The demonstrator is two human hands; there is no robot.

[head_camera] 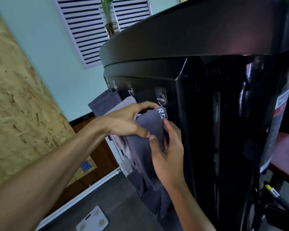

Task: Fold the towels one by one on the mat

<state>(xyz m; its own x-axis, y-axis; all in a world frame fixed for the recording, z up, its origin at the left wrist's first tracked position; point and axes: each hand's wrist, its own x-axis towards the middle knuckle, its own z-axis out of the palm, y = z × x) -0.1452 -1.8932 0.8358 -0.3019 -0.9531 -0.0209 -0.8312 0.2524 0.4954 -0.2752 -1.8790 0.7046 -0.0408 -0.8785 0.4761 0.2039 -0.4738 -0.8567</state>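
Two hands [123, 120] [167, 152] gripping one grey towel [147, 147]

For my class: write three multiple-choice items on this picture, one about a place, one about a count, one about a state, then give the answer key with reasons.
1. Where do the towels hang?
A. on the side of a black cabinet
B. on a floor mat
C. on the window shutter

2. How many hands hold the dark grey towel?
A. none
B. one
C. two

3. What state is the nearest metal hook in?
A. bare
B. broken off
C. carrying a towel

Key:
1 A, the towels hang below hooks on the black cabinet.
2 C, the left hand and right hand both grip the dark grey towel.
3 A, the nearest hook carries nothing.
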